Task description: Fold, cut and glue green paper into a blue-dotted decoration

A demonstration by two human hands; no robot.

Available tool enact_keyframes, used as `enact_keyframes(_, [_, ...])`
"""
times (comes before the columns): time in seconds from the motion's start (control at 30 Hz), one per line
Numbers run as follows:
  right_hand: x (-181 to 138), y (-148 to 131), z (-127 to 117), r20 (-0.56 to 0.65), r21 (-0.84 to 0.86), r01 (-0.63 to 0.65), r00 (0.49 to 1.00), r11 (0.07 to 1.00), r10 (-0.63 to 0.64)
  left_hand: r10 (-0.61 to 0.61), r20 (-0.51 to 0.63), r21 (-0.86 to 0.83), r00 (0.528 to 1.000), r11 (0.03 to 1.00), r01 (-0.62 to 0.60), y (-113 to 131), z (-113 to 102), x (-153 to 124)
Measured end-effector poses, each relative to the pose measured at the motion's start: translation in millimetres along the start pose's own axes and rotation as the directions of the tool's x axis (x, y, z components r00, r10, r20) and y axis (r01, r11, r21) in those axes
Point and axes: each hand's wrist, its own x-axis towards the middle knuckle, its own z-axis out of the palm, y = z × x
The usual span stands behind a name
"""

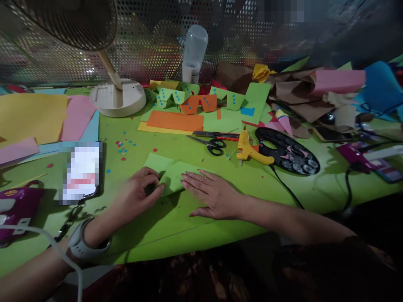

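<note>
A light green sheet of paper [171, 171] lies on the green tabletop in front of me. My left hand [142, 188] pinches its left end between curled fingers and thumb. Flat across the right part of the paper rests my right hand [210, 191], fingers stretched out, with the thumb apart on the table side. Just beyond the paper are black-handled scissors [215, 147] and a craft knife [217, 135]. A yellow glue gun [250, 149] lies to the right of them.
A white fan [118, 96] stands at the back left near a phone [82, 172]. Orange paper [174, 121] and dotted paper cut-outs [200, 102] lie at the back. A black palette [288, 151] sits right, and a purple device [354, 157] farther right. Coloured sheets [31, 117] cover the left.
</note>
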Motion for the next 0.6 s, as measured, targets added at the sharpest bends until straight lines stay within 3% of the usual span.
enact_keyframes(0.17, [1, 2, -1, 0.019, 0.047, 0.012, 1.0, 0.999, -0.013, -0.064, 0.027, 0.028, 0.998, 0.998, 0.063, -1, -1, 10])
enact_keyframes(0.4, [-1, -1, -3, -0.056, 0.01, 0.066, 0.996, 0.998, -0.065, -0.096, 0.035, 0.03, 0.995, 0.995, 0.095, -2, 1, 15])
enact_keyframes(0.6, [-4, -2, 2, -0.004, 0.051, -0.001, 1.0, 0.999, 0.001, -0.121, 0.077, 0.052, 0.99, 0.992, 0.117, -4, 0, 14])
